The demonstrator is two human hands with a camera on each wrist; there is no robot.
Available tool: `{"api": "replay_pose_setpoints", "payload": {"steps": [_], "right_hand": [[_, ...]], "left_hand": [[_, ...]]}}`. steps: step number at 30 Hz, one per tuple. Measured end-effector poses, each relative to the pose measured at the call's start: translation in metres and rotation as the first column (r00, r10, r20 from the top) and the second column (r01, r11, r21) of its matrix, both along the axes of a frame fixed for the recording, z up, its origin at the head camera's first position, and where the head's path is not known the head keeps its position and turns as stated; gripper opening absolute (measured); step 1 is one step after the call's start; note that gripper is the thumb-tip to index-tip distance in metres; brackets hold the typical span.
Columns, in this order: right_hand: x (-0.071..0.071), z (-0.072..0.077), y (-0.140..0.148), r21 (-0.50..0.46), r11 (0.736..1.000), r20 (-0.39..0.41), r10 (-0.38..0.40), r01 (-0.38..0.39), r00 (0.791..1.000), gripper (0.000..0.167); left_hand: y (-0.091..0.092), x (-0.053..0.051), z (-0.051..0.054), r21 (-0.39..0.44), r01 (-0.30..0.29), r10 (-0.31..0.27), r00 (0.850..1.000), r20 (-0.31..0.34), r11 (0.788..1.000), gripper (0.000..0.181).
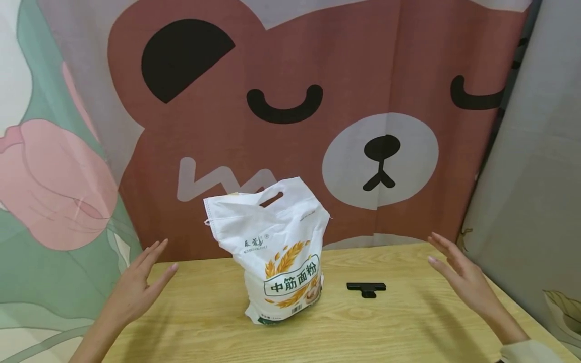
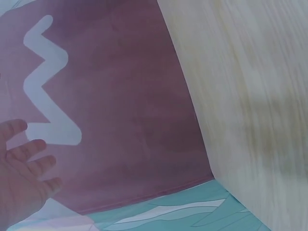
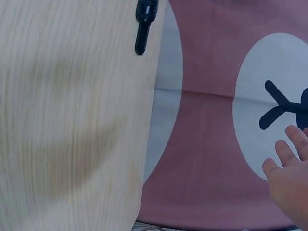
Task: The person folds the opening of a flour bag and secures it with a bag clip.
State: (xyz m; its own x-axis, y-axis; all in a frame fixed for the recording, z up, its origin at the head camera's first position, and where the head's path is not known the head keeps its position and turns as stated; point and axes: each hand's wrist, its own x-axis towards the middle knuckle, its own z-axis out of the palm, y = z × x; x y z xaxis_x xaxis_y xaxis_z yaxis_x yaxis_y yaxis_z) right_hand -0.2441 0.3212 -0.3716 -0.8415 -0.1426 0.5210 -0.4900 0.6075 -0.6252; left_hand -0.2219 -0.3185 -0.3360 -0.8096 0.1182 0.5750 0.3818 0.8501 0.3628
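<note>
A white flour bag (image 1: 283,252) with a cut-out handle at its top stands on the wooden table, its upper part leaning to the left. To its right lies a black bag clip (image 1: 366,289), which also shows at the top of the right wrist view (image 3: 144,24). My left hand (image 1: 136,290) hovers above the table, left of the bag, with straight fingers and nothing in it. Over the table's right side my right hand (image 1: 467,282) is raised, fingers extended, touching neither clip nor bag. The left wrist view shows the left hand's (image 2: 24,175) fingers spread apart.
The light wooden table (image 1: 199,322) extends under both hands. Behind it hangs a curtain (image 1: 354,65) printed with a brown bear face. Flower-patterned fabric (image 1: 54,186) covers the left side, and a grey curtain (image 1: 535,201) is on the right.
</note>
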Motion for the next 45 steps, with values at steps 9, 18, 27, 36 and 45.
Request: {"api": "replay_pose_setpoints", "payload": {"steps": [9,18,27,36,45], "right_hand": [[0.001,0.003,-0.004,-0.036,0.999,-0.031,0.002,-0.003,1.0,0.053],[0.003,0.008,-0.004,-0.052,0.999,-0.039,-0.009,0.007,0.999,0.05],[0.004,0.014,-0.007,-0.063,0.998,-0.034,-0.004,0.002,0.999,0.049],[0.004,0.011,-0.011,-0.091,0.996,-0.061,-0.005,0.0,0.998,0.045],[0.004,0.013,-0.018,-0.111,0.993,-0.074,0.017,-0.025,0.997,0.044]], "left_hand": [[0.008,0.001,0.003,0.029,0.007,-0.007,1.0,-0.006,1.0,0.061],[0.011,0.0,0.008,0.058,0.038,-0.034,0.997,-0.07,0.998,0.056],[0.016,0.002,0.015,0.078,0.079,-0.067,0.986,-0.15,0.994,0.053],[0.022,0.006,0.022,0.09,0.056,-0.049,0.995,-0.087,0.994,0.051],[0.024,0.007,0.023,0.094,0.074,-0.064,0.992,-0.11,0.993,0.047]]}}
